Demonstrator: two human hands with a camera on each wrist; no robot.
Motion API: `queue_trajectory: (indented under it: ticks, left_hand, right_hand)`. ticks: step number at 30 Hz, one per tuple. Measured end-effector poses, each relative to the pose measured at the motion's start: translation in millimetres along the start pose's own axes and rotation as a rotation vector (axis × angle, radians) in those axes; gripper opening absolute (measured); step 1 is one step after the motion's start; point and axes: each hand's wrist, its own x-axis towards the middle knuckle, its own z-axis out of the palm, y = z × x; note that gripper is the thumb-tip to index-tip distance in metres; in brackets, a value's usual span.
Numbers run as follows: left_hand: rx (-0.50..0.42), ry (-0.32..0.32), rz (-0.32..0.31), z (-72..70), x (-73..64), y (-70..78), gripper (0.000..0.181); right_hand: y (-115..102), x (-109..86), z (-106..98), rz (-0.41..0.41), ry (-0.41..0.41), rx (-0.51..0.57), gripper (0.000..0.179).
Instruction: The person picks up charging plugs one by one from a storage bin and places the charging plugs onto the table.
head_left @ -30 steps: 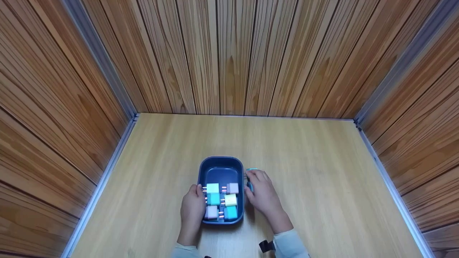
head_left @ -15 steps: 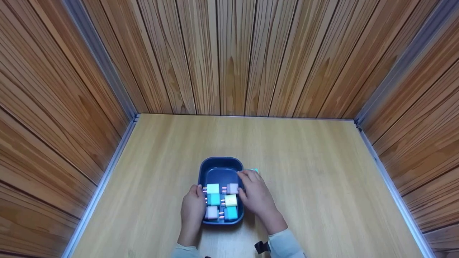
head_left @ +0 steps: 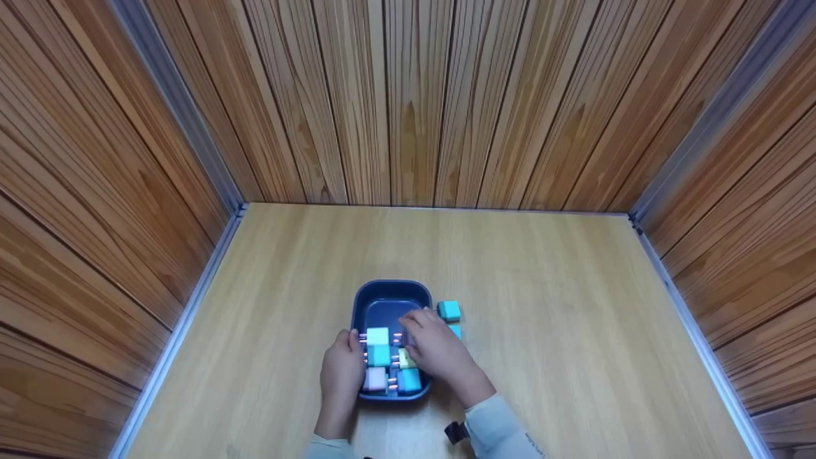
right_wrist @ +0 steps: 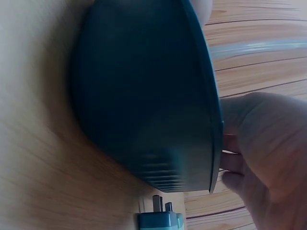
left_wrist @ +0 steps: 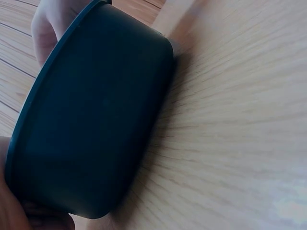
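In the head view, a dark blue plastic tub stands near me with several coloured charger plugs in it. My left hand grips its left wall, thumb over the rim. My right hand reaches over the right rim, fingers and thumb round a lilac charger plug that they mostly hide. A yellow charger plug is partly covered by that hand. Near them lie a mint charger plug, a teal one below it and another lilac charger plug. The right wrist view shows bent fingers behind the rim.
Right of the tub, two teal things are on the table: a charger plug and, partly behind my right hand, another teal block. Wood-plank walls enclose the light wooden table at the back and sides.
My right hand has moved left from beside the tub to over its right rim, uncovering the teal things on the table. My left hand and the tub have stayed nearly still.
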Motion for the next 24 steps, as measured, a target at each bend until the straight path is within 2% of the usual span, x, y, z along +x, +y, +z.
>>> queue_trajectory:
  ticks: [7, 16, 24]
  left_hand:
    - [0.011, 0.004, -0.003, 0.0, 0.6, 0.8, 0.036]
    - [-0.027, -0.019, -0.035, 1.0, 0.2, -0.2, 0.038]
    - [-0.026, -0.014, -0.019, 1.2, 1.0, -0.1, 0.038]
  right_hand:
    - [-3.0, 7.5, 3.3, -0.016, -0.115, -0.07, 0.04]
    - [-5.5, 14.7, 4.7, -0.004, -0.166, -0.1, 0.037]
    - [-1.0, 18.7, 4.6, -0.029, -0.183, -0.116, 0.037]
